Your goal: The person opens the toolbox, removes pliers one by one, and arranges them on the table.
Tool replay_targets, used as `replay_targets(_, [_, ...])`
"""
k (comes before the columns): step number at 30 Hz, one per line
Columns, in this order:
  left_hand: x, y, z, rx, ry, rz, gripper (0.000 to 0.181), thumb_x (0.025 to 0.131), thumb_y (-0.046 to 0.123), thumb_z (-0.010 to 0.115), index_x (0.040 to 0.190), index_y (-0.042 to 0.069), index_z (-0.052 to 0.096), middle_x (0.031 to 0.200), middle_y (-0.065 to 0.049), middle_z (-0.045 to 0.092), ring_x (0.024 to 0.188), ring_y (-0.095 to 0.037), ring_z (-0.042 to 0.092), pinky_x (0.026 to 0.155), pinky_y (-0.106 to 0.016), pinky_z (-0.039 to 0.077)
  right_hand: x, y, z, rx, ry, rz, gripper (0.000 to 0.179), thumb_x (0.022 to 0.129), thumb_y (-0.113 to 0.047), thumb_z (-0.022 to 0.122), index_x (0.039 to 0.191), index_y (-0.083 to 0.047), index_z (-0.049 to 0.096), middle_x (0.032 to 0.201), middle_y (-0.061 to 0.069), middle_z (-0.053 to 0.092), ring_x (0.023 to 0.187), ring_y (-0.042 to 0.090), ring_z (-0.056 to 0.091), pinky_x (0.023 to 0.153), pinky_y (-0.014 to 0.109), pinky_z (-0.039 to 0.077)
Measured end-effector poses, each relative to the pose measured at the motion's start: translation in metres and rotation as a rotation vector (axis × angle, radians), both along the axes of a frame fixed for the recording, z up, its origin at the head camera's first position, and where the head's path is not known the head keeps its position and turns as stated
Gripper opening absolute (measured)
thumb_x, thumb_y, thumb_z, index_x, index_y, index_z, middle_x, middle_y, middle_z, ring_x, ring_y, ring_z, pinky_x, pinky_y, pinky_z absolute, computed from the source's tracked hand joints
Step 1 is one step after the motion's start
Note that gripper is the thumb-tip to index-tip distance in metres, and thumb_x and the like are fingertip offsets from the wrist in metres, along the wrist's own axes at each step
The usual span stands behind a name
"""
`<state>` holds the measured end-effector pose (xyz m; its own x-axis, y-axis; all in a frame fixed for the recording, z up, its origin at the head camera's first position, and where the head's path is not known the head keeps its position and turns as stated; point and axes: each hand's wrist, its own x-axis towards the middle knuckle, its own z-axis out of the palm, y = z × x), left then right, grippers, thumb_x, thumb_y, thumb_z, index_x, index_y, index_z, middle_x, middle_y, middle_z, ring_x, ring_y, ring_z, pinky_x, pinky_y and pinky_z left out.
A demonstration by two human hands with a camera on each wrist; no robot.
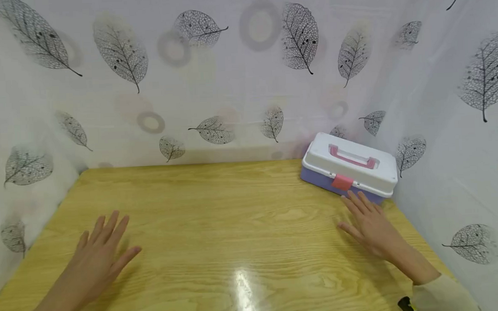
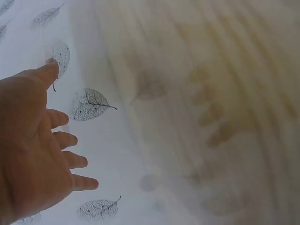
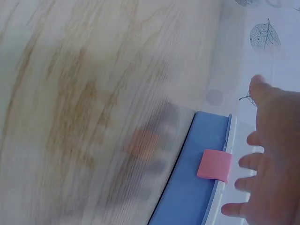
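Taking the middle of the counter (image 1: 218, 212) as the clock's centre, a closed box (image 1: 349, 167) is sitting at about two o'clock, on the far corner. Its white lid (image 1: 315, 150) is carrying a pink handle (image 1: 353, 159), and a pink latch (image 1: 343, 182) is hanging over the front side, facing about seven o'clock. The base (image 1: 316, 178) is showing purple in the head view and blue in the right wrist view.

The right hand (image 1: 371, 229) is hovering at three o'clock, fingers reaching toward eleven, straight and slightly apart, thumb standing out to the side. Its fingertips are overlapping the base's lower edge in the head view; whether they are touching it, I cannot tell. A pale sleeve (image 1: 443, 295) is covering that arm.

The left hand (image 1: 97, 259) is hanging over the counter at nine o'clock, well apart from the box, fingers spread and pointing toward one, thumb toward two. A leaf-printed sheet (image 1: 238, 95) is hanging behind, at twelve o'clock.
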<state>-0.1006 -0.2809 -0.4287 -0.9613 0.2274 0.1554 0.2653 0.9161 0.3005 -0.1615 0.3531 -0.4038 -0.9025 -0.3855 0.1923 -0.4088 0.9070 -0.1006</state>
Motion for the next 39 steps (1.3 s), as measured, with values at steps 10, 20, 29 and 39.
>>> replay_targets(10, [-0.027,0.046,0.022,0.188,-0.063,-0.087,0.082,0.108,0.044,0.053,0.163,-0.003,0.016,0.167,-0.032,0.012,0.151,-0.055,0.008,0.113,-0.08,0.016,-0.003,0.023,0.015,-0.165,0.139,-0.218,0.067,0.108,-0.038,0.054,0.143,0.018,0.043,0.135,0.045,0.047,0.121,0.065,0.046,0.096,0.076,0.04])
replay_targets(20, [-0.056,0.121,0.045,0.314,-0.118,-0.181,0.08,0.11,0.048,0.044,0.164,0.0,0.01,0.171,-0.022,0.006,0.155,-0.045,0.011,0.121,-0.068,0.019,-0.014,0.053,0.038,-0.402,0.017,-0.445,0.078,0.112,-0.044,0.036,0.145,0.027,0.03,0.137,0.053,0.039,0.126,0.07,0.037,0.099,0.081,0.036])
replay_targets(29, [-0.083,0.18,0.046,0.429,-0.132,-0.233,0.078,0.109,0.047,0.046,0.163,-0.001,0.017,0.17,-0.02,0.013,0.156,-0.039,0.013,0.125,-0.06,0.018,-0.029,0.071,0.051,-0.567,-0.251,-0.564,0.092,0.108,-0.058,0.019,0.151,0.023,0.014,0.149,0.05,0.026,0.134,0.068,0.031,0.106,0.077,0.034])
replay_targets(39, [-0.122,0.226,0.042,0.655,-0.242,-0.229,0.071,0.11,0.045,0.045,0.163,0.003,0.024,0.167,-0.017,0.029,0.147,-0.04,0.038,0.117,-0.056,0.039,-0.056,0.075,0.056,-0.797,-0.381,-0.623,0.101,0.104,-0.066,0.019,0.153,0.022,0.015,0.15,0.043,0.029,0.131,0.051,0.04,0.107,0.056,0.049])
